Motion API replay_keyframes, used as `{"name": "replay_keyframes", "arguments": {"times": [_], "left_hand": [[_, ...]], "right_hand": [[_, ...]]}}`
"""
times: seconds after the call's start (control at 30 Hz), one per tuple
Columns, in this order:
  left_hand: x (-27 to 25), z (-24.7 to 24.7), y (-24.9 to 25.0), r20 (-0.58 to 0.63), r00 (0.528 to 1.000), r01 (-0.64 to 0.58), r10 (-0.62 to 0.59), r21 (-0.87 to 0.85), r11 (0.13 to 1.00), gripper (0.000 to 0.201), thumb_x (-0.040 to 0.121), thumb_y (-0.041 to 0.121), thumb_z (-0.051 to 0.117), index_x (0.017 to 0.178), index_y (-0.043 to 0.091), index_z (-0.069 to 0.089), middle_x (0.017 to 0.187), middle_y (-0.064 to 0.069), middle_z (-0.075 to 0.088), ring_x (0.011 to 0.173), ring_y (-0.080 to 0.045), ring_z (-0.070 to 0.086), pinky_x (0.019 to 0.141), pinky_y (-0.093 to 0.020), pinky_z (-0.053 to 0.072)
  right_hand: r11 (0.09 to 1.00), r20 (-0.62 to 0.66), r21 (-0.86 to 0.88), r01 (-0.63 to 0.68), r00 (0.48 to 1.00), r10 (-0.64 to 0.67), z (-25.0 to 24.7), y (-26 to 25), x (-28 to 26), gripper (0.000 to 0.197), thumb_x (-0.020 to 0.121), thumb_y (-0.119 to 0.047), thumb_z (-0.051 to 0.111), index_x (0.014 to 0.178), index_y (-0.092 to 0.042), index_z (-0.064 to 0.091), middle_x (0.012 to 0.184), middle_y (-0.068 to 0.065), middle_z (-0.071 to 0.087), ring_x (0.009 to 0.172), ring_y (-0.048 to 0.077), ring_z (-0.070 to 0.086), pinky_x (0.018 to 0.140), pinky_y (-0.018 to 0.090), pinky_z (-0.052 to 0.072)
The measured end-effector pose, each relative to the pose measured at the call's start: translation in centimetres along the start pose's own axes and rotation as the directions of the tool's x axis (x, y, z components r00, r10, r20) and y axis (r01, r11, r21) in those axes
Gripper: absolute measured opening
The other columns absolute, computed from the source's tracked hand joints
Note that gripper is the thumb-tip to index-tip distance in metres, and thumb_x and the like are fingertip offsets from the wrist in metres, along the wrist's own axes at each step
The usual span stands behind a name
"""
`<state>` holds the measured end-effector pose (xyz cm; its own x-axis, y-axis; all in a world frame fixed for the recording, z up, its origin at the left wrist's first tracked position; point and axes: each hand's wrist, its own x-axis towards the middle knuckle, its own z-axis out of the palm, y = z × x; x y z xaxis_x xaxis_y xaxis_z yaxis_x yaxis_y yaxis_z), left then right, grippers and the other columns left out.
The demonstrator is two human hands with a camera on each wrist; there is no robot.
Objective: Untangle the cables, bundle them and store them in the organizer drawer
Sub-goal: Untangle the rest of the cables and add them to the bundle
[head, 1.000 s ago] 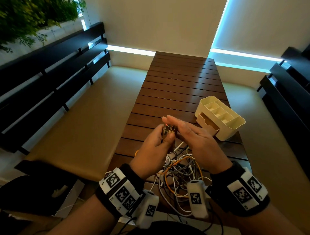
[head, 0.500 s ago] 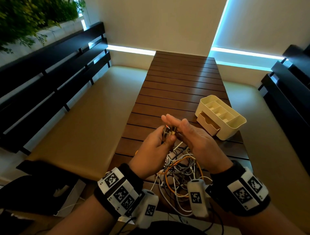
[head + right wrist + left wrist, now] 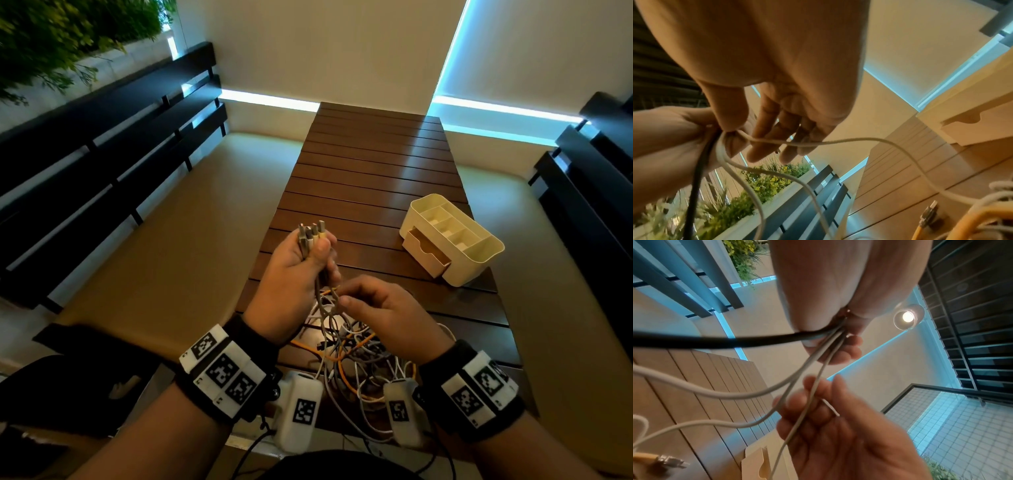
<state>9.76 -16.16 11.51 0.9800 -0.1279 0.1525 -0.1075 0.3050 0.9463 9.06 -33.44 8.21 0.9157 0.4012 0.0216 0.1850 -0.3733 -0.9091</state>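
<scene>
My left hand (image 3: 313, 253) grips a bunch of several cable plug ends (image 3: 311, 232) upright above the slatted table (image 3: 370, 178). Grey, white and black cables (image 3: 818, 352) hang from that fist. Just below it, my right hand (image 3: 342, 296) pinches those hanging cables between thumb and fingers, and one white cable (image 3: 818, 142) runs across the fingertips. The rest is a tangle of orange, grey and white cables (image 3: 352, 353) lying on the table between my wrists. The cream organizer (image 3: 479, 253) stands at the right with its small drawer (image 3: 426, 253) pulled open.
Cushioned benches with dark slatted backs flank the table, one on the left (image 3: 164, 246) and one on the right (image 3: 565, 274). Green plants (image 3: 51, 37) fill the top left corner. An orange cable's metal plug (image 3: 929, 212) lies on the table beside the tangle.
My left hand has lifted the plug ends higher. My right hand left the plugs, dropped below the left fist and took hold of the hanging cables.
</scene>
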Motion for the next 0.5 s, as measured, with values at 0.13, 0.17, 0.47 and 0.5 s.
{"name": "replay_keyframes", "arguments": {"times": [0.13,0.17,0.47,0.5], "left_hand": [[0.3,-1.3,1.6,-0.123,0.992,-0.027,0.016,-0.089,0.996,0.019,0.104,0.018,0.042,0.092,0.012,0.055,0.064,0.003,0.043,0.055,-0.011,0.036,0.054,-0.026,0.032],[0.4,-1.9,2.1,-0.145,0.989,-0.034,0.021,-0.09,0.995,0.02,0.104,0.019,0.041,0.091,0.012,0.055,0.063,0.003,0.04,0.053,-0.011,0.033,0.053,-0.027,0.03],[-0.4,-1.4,0.0,0.06,0.997,-0.064,0.045,0.365,0.929,0.021,0.087,0.025,0.074,0.088,0.009,0.061,0.068,0.007,0.055,0.064,-0.011,0.051,0.06,-0.027,0.047],[-0.4,-1.2,-0.3,0.064,0.997,-0.065,0.045,0.362,0.93,0.016,0.087,0.019,0.073,0.09,0.008,0.062,0.071,0.005,0.057,0.066,-0.013,0.053,0.063,-0.028,0.049]], "right_hand": [[0.979,-0.032,-0.197,-0.041,0.999,0.035,-0.7,2.2,-0.1,0.015,0.097,-0.029,0.059,0.088,-0.04,0.063,0.083,-0.014,0.065,0.077,0.003,0.061,0.069,0.02,0.05],[0.978,-0.046,-0.192,-0.078,0.996,0.071,-1.0,2.6,-0.4,0.014,0.097,-0.029,0.058,0.086,-0.038,0.063,0.083,-0.009,0.065,0.076,0.008,0.061,0.069,0.029,0.053],[0.997,-0.195,-0.042,0.063,0.978,-0.07,-2.2,-2.2,0.2,0.016,0.099,-0.026,0.054,0.088,-0.024,0.065,0.077,0.007,0.061,0.072,0.028,0.058,0.068,0.043,0.052],[0.995,-0.187,-0.046,0.085,0.978,-0.092,-2.1,-2.5,0.2,0.015,0.099,-0.024,0.054,0.089,-0.024,0.066,0.078,0.006,0.061,0.072,0.027,0.057,0.066,0.039,0.05]]}}
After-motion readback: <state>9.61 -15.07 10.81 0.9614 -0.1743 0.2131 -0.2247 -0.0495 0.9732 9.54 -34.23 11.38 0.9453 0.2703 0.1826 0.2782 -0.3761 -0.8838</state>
